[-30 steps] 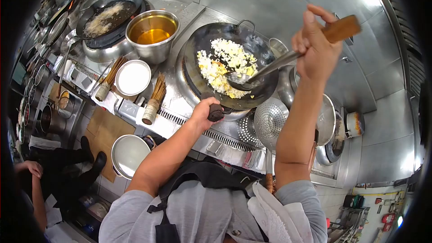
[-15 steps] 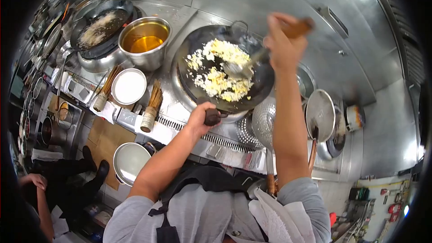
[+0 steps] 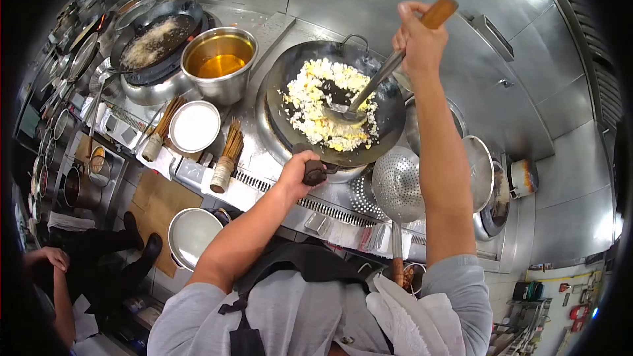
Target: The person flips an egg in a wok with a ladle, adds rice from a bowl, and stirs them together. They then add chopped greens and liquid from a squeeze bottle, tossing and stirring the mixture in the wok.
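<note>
Overhead, the left hand [image 3: 298,173] clenched the wok handle [image 3: 316,172] while the right hand [image 3: 417,41] gripped a ladle [image 3: 374,84] sunk in egg rice [image 3: 311,102] inside the wok [image 3: 390,115], where a firm steadying hold seemed wise.

Two woks [image 3: 389,118], one ladle [image 3: 373,84], two brushes [image 3: 227,155], one strainer [image 3: 397,183].

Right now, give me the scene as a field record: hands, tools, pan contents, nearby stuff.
left hand: clamped on dark wok handle
right hand: raised, gripping wooden-handled steel ladle, its bowl down in the rice
black round wok: on burner, holds yellow-white egg fried rice
left of wok: steel pot of amber oil; second black wok with frying food
right of wok: perforated steel skimmer
lower left: other person's hand, apart from the stove
</note>
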The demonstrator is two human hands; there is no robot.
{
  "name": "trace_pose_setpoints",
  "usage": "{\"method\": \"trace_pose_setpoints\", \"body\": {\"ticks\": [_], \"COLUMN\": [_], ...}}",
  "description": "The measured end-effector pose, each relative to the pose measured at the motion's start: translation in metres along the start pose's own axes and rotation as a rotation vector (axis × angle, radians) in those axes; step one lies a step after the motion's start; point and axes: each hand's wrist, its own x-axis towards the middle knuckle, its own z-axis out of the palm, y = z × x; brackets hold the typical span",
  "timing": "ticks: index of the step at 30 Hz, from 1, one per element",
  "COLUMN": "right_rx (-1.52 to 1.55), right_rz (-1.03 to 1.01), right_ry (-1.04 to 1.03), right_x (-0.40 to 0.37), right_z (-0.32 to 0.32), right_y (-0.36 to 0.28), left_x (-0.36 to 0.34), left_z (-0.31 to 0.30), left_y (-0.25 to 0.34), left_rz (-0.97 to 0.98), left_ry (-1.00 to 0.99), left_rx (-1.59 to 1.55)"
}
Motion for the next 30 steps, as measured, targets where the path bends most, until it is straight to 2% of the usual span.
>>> {"method": "trace_pose_setpoints", "body": {"ticks": [1,4,7,8,11,14,17,18,20,24,25,27,30], "right_rx": [-0.038,0.237,0.138,0.102,-0.124,-0.06,0.029,0.05,0.022,0.006,0.009,-0.091,-0.22], "right_rz": [-0.038,-0.248,-0.099,0.019,0.118,-0.066,0.097,0.067,-0.016,-0.139,-0.109,-0.052,-0.044], "right_ry": [-0.003,0.087,0.045,-0.035,-0.058,-0.079,0.084,0.185,0.236,0.113,0.08,0.067,0.054], "right_x": [0.007,-0.008,-0.046,-0.045,-0.037,-0.059,-0.035,-0.017,-0.021,-0.057,-0.06,-0.036,-0.05], "right_z": [0.008,0.005,0.011,0.012,0.023,0.021,0.001,0.0,0.012,0.042,0.041,0.024,0.008], "right_y": [-0.006,0.006,0.053,0.035,-0.025,-0.084,-0.009,0.01,-0.002,0.005,0.031,0.043,-0.001], "left_x": [-0.001,-0.002,-0.004,-0.005,-0.003,-0.004,-0.002,-0.003,-0.005,-0.004,-0.005,-0.003,-0.004], "left_z": [0.004,0.001,0.001,0.0,0.001,0.002,0.0,0.003,0.004,0.002,-0.001,0.001,0.001], "left_y": [0.003,0.001,0.003,0.002,0.0,-0.001,-0.003,-0.003,-0.001,0.002,-0.003,0.001,0.001], "left_rz": [0.005,-0.011,0.006,0.02,0.009,0.015,-0.004,0.008,0.029,0.004,-0.011,-0.003,0.008], "left_ry": [0.005,0.011,-0.022,-0.022,-0.003,-0.008,-0.024,-0.02,0.003,-0.003,0.002,-0.006,-0.017], "left_rx": [0.002,-0.019,0.012,0.027,0.009,0.009,0.011,0.008,0.014,0.018,0.017,0.008,0.001]}}
